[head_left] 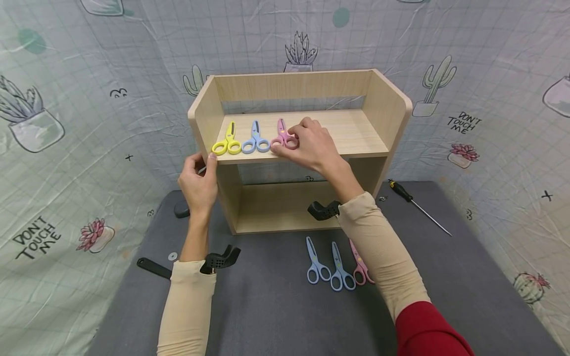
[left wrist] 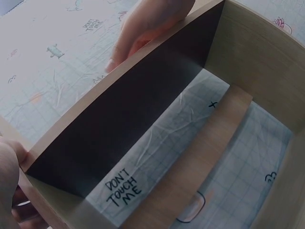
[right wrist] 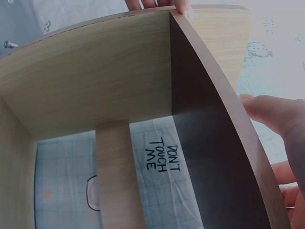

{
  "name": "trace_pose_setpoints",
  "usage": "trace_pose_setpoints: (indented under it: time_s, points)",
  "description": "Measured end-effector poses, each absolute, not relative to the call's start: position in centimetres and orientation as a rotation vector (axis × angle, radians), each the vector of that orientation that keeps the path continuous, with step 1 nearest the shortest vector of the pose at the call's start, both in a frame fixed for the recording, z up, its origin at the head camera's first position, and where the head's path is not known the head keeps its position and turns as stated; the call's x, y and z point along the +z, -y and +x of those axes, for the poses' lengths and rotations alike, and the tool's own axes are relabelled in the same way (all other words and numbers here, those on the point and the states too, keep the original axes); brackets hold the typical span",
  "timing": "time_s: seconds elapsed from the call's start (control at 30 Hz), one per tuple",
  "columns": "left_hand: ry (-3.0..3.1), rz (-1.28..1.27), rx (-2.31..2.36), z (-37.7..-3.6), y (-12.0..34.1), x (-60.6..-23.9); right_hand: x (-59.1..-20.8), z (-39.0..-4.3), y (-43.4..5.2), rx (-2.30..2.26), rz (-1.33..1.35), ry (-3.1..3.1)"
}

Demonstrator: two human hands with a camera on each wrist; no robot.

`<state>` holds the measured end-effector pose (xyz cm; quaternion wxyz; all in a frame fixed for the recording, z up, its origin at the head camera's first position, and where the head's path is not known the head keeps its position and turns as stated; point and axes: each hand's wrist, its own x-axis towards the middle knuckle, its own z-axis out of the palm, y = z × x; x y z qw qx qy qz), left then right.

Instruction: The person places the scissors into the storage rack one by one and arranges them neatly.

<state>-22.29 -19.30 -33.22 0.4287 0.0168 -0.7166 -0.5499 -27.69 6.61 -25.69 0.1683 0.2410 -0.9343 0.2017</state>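
Observation:
On the upper board of a small wooden shelf [head_left: 338, 131] lie yellow scissors [head_left: 229, 143], blue scissors [head_left: 256, 140] and pink scissors [head_left: 281, 131] in a row, blades pointing to the back. My right hand [head_left: 313, 143] pinches the handles of the pink pair between thumb and fingers, partly covering one loop. My left hand [head_left: 198, 185] grips the shelf's left front corner, its thumb at the board's edge beside the yellow handles. In the left wrist view, the left hand [left wrist: 10, 176] holds that corner. The right wrist view shows the right thumb and fingers [right wrist: 271, 107] at the board's front edge.
Before the shelf on the grey table [head_left: 267, 306] lie two blue scissors [head_left: 313, 262] [head_left: 340, 269] and another pink pair [head_left: 361, 267], partly behind the right sleeve. A screwdriver [head_left: 414, 202] lies right; a black-handled tool [head_left: 153, 267] and a washer [head_left: 172, 256] lie left.

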Motion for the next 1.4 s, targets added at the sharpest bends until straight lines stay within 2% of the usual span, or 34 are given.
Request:
trace_pose_setpoints:
  time_s: [0.73, 1.4]
  points:
    - [1.801, 0.051, -1.384, -22.3, 19.5, -33.3, -27.7, -23.2, -8.1, 0.670, 0.741, 2.306]
    - [1.806, 0.052, -1.388, -22.2, 19.4, -33.0, -34.1, -17.5, -9.1, 0.688, 0.818, 2.206]
